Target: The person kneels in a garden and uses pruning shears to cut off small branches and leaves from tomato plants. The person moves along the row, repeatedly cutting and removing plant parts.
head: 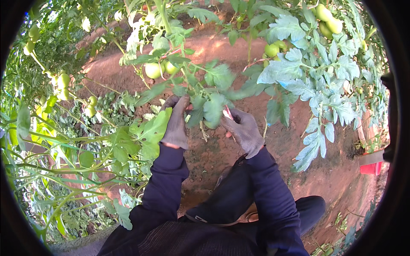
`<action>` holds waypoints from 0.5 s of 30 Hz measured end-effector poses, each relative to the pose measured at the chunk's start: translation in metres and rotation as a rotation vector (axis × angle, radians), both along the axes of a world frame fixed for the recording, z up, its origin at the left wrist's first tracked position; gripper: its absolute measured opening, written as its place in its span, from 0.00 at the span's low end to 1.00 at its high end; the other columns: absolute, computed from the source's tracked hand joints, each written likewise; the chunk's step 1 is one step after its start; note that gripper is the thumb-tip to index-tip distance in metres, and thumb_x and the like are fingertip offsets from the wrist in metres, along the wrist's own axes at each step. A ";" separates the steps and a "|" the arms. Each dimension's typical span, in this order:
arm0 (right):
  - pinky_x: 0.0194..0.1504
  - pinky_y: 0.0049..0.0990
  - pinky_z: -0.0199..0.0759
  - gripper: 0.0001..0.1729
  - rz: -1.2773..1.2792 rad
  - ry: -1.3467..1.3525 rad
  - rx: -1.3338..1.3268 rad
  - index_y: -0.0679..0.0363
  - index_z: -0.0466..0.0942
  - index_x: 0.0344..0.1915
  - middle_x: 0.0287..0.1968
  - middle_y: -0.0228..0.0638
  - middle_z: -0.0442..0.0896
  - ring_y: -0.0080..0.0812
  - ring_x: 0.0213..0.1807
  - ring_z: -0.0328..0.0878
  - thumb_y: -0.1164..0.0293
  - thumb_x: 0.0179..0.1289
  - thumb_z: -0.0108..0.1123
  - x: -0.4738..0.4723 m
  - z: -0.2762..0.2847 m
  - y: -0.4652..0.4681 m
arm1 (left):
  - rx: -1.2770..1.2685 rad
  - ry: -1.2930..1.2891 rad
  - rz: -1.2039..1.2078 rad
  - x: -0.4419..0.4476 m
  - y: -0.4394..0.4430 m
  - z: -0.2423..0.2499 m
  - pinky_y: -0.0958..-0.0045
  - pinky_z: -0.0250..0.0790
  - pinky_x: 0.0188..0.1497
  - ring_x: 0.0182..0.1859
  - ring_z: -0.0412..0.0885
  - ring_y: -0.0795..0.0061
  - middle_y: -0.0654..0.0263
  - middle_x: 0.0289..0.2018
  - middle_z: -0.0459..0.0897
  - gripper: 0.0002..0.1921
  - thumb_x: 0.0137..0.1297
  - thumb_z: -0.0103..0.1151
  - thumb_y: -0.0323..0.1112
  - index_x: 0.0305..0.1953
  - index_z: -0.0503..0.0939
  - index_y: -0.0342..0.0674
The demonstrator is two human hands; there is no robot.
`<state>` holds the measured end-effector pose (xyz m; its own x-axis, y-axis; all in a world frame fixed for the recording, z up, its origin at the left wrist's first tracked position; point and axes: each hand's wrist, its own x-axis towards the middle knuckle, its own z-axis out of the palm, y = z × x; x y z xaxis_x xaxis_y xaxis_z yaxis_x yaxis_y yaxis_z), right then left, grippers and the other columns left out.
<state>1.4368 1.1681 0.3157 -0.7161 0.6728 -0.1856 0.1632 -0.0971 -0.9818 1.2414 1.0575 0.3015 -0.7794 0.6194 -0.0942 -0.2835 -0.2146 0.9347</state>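
Note:
Both hands wear grey knit gloves whose fingertips are bare or worn through. My left hand (pixel 177 120) is at a leafy tomato shoot (pixel 205 100), its fingers partly behind the leaves, so its grip cannot be made out. On the shoot's other side, my right hand (pixel 241 129) is closed on a thin red-and-white item (pixel 228 112), whose kind is unclear. Just above the hands, green tomatoes (pixel 154 70) hang from the same plant, near a pinkish tie (pixel 173 52) around its stem.
Tomato foliage (pixel 288 70) with green fruit (pixel 271 50) hangs at the right. Long bare stems (pixel 73 139) and leaves crowd the left. Reddish soil (pixel 205 153) lies below the hands, and a red container (pixel 371 168) stands at the far right.

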 end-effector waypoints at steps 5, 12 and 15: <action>0.35 0.23 0.75 0.25 0.015 0.032 0.013 0.67 0.84 0.56 0.36 0.25 0.84 0.16 0.33 0.78 0.58 0.70 0.72 0.012 0.006 0.000 | 0.064 0.549 0.204 0.025 -0.035 -0.002 0.76 0.69 0.41 0.38 0.77 0.84 0.73 0.36 0.84 0.06 0.73 0.66 0.32 0.46 0.83 0.38; 0.40 0.36 0.77 0.24 -0.091 -0.203 0.500 0.59 0.84 0.53 0.32 0.34 0.85 0.29 0.34 0.83 0.56 0.65 0.72 0.057 -0.012 0.009 | -0.278 0.387 0.059 0.053 -0.083 -0.163 0.72 0.76 0.45 0.38 0.84 0.77 0.66 0.37 0.89 0.14 0.78 0.60 0.32 0.57 0.80 0.30; 0.44 0.33 0.79 0.22 -0.178 -0.183 0.842 0.59 0.83 0.51 0.35 0.34 0.86 0.30 0.37 0.84 0.55 0.67 0.70 0.104 -0.021 0.017 | -0.765 0.533 -0.414 0.057 -0.090 -0.170 0.69 0.78 0.48 0.41 0.88 0.68 0.60 0.39 0.89 0.28 0.72 0.65 0.33 0.70 0.72 0.33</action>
